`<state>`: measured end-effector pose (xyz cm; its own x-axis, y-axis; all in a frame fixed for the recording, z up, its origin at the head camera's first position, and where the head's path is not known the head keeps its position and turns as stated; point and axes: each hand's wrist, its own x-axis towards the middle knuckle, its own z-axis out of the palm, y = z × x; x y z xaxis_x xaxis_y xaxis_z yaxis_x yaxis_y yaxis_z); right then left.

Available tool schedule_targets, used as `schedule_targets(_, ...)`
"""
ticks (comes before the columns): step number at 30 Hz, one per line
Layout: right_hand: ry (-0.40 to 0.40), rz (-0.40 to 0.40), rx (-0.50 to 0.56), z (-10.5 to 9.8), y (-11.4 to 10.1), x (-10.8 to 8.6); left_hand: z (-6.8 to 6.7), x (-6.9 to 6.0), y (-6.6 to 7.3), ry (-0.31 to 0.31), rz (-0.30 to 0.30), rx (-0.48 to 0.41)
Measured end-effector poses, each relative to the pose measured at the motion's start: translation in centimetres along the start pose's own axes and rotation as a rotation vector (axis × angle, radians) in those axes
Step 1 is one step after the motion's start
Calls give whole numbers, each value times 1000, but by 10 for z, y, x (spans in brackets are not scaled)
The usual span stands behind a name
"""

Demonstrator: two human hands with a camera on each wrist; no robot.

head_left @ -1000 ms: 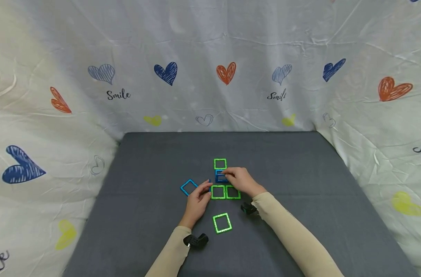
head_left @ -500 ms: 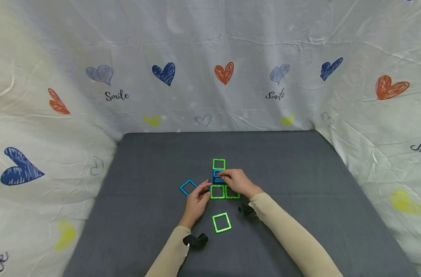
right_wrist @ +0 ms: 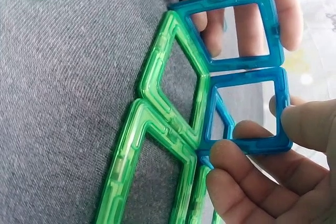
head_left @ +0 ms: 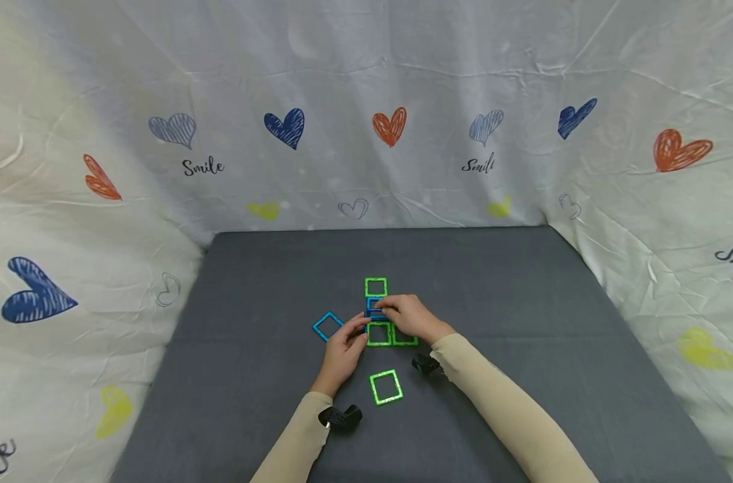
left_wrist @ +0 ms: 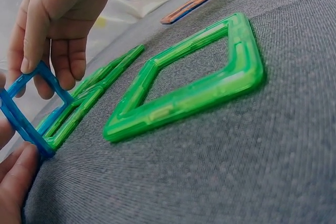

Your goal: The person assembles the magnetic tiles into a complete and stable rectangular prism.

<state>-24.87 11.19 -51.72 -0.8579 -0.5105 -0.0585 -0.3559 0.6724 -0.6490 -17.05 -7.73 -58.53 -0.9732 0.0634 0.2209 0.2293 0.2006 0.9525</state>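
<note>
My left hand (head_left: 341,359) pinches a blue square tile frame (right_wrist: 275,30) that stands on edge at the left side of a green square tile (right_wrist: 202,87). Between right thumb and fingers, my right hand (head_left: 416,318) grips a second blue square tile (right_wrist: 282,129), also upright, at the far side of that green tile. These two blue tiles meet at their neighbouring edges in the right wrist view. Another green tile (head_left: 408,343) lies flat against the first one's right side. Behind the right hand's tile, part of another blue piece (right_wrist: 224,116) shows through the opening.
A green tile (head_left: 375,280) lies beyond the blue ones. Left of my left hand lies a loose blue tile (head_left: 320,329), turned at an angle. One loose green tile (head_left: 387,401) is nearer me. Dark grey cloth (head_left: 493,282) covers the table; a printed curtain (head_left: 342,54) surrounds it.
My right hand has moved slightly left with its blue tile, nearer the left hand's tile. The far green tile has shifted left as well. My left hand stays almost still.
</note>
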Motion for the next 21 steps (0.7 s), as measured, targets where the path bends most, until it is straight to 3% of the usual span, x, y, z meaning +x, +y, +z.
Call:
schedule_targets(8,-18,2,16,1,1,2,0,0,3,5,-43,-33)
schedule_targets(21,-15,23,48,2,0,2,1,0,1,-12,-5,6)
